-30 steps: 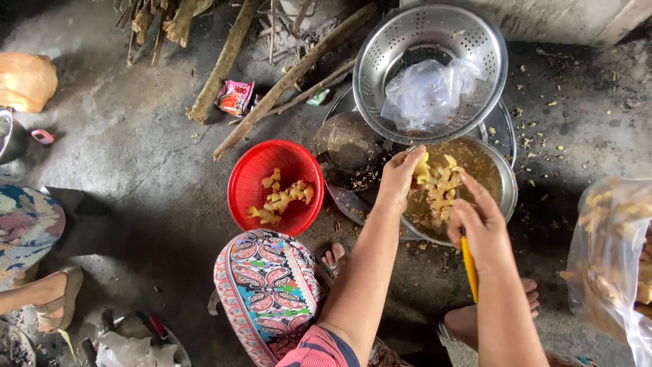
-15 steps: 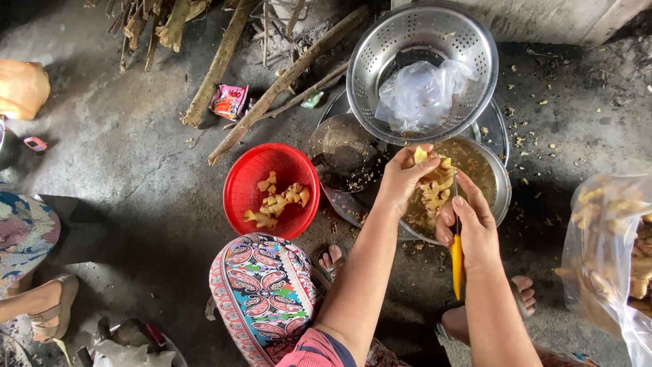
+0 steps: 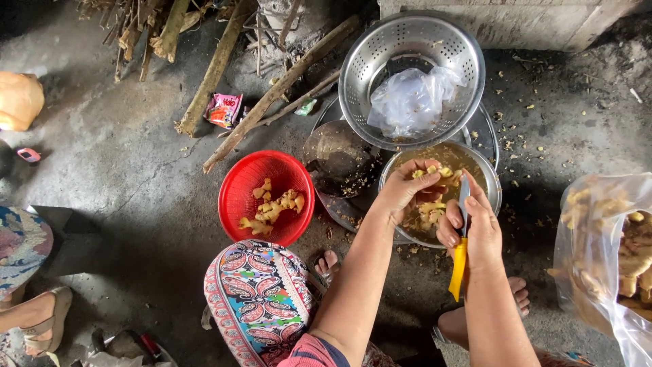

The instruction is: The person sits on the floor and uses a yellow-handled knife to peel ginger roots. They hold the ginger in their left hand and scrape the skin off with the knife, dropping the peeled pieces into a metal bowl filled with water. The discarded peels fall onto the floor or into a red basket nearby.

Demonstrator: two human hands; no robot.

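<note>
My left hand (image 3: 406,189) holds a piece of ginger (image 3: 430,170) over a metal bowl (image 3: 490,182) of murky water with more ginger pieces in it. My right hand (image 3: 477,231) grips a knife with a yellow handle (image 3: 459,268), its blade pointing up toward the ginger. A red basket (image 3: 239,183) on the ground to the left holds several peeled ginger pieces (image 3: 273,208). My patterned knee (image 3: 261,299) sits below it.
A steel colander (image 3: 380,47) with a clear plastic bag (image 3: 411,98) stands behind the bowl. A clear bag of ginger roots (image 3: 611,251) lies at the right. Sticks of firewood (image 3: 217,64) lie at the back. Another person's sandalled foot (image 3: 44,319) is at the lower left.
My right hand has turned the knife upright, blade toward the ginger piece. Both hands stay over the metal bowl.
</note>
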